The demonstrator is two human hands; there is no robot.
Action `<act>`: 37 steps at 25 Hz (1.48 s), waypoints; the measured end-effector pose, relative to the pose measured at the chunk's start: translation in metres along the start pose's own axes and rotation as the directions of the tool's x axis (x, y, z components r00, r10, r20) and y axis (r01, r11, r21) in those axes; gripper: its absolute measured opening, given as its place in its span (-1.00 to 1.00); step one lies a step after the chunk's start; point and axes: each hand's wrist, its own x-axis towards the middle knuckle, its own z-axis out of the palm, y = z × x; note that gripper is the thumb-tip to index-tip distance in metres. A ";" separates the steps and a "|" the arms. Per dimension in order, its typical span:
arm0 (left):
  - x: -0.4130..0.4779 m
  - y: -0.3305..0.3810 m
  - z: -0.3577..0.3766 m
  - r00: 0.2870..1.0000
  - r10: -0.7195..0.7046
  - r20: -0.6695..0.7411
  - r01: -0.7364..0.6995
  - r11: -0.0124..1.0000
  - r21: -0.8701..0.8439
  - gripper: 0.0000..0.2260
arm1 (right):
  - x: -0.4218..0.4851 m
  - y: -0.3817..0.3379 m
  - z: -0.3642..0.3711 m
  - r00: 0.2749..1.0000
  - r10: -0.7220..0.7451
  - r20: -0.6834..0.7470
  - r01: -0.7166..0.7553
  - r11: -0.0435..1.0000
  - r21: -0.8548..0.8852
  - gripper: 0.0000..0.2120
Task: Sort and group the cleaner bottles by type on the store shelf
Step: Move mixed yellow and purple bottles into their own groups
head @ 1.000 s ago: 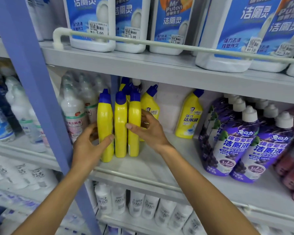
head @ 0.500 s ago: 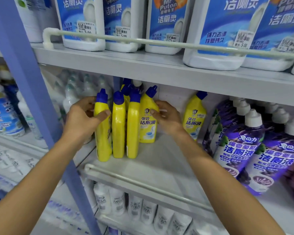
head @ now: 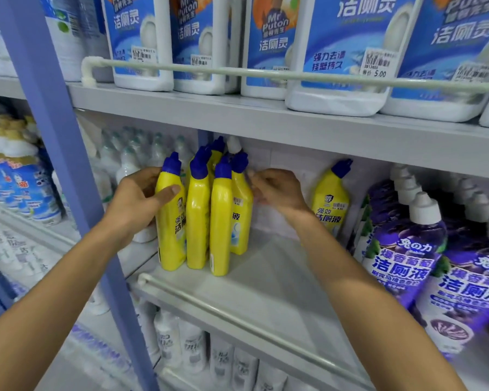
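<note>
Left hand (head: 136, 201) grip wraps 9 o'clock yellow bottle (head: 170, 238); right hand (head: 277, 190) grip, curled, touches 3 o'clock bottle (head: 242, 224), hold unclear.

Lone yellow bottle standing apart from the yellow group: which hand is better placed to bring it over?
Likely right. The right hand sits between the yellow group and the lone yellow bottle; the left hand grips the group's leftmost bottle, farthest from it.

One wide-angle view from the person's head, close to the grey metal store shelf (head: 266, 277), faces forward and slightly downward. The yellow plastic cleaner bottles with blue caps (head: 198, 221) sit near frame centre. The left forearm (head: 54, 292) and right forearm (head: 364, 306) enter from the lower corners. The grey upper shelf board (head: 266, 128) crosses the top.
</note>
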 end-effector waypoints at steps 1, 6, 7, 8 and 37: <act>-0.001 0.001 0.000 1.000 -0.002 -0.007 0.002 1.000 0.001 -0.74 | 0.011 -0.006 -0.003 0.999 -0.004 -0.051 0.006 0.999 0.042 -0.80; 0.000 -0.003 -0.001 1.000 0.018 -0.006 -0.018 1.000 -0.004 -0.78 | 0.074 -0.041 0.007 0.972 -0.218 0.087 0.217 0.976 0.027 -0.66; 0.001 -0.002 -0.001 1.000 0.028 0.004 -0.028 1.000 -0.006 -0.80 | 0.085 -0.043 0.011 0.964 -0.203 0.174 0.206 0.979 0.001 -0.65; 0.001 -0.003 0.000 0.999 0.035 0.015 -0.035 0.999 -0.011 -0.81 | 0.095 -0.042 0.016 0.950 -0.169 0.261 0.199 0.975 -0.093 -0.67; -0.036 -0.040 -0.003 0.999 0.036 0.019 -0.034 0.996 -0.083 -0.68 | -0.091 -0.017 -0.046 0.985 0.067 -0.159 -0.044 0.989 0.141 -0.64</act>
